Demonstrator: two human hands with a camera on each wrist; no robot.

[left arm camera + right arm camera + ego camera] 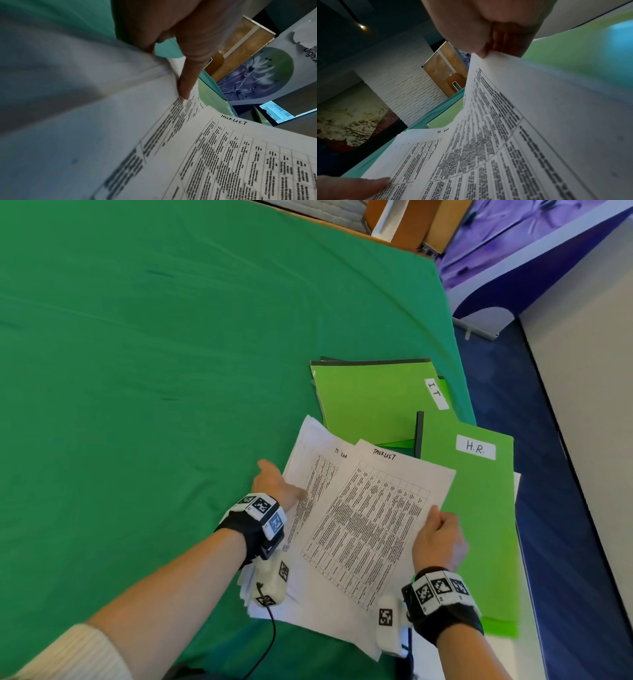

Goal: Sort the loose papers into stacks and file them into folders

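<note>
A pile of printed papers (308, 607) lies on the green cloth near the table's front edge. Its top sheet, headed "TASKLIST" (370, 525) (240, 155) (539, 121), is lifted at its right edge, pinched by my right hand (438, 532) (488, 40). My left hand (277, 481) (185, 81) grips the pile's left edge, thumb on a second table sheet (318, 470) (423, 146), other fingers mostly hidden. Two green folders lie on the right: "I.T" (370, 398) farther back and "H.R." (479, 508), partly under the papers.
The green cloth (137, 371) covers the table to the left and behind. The table's right edge runs just past the folders, with blue floor (565, 542) below. A purple banner (513, 251) and wooden furniture (411, 224) stand beyond the far corner.
</note>
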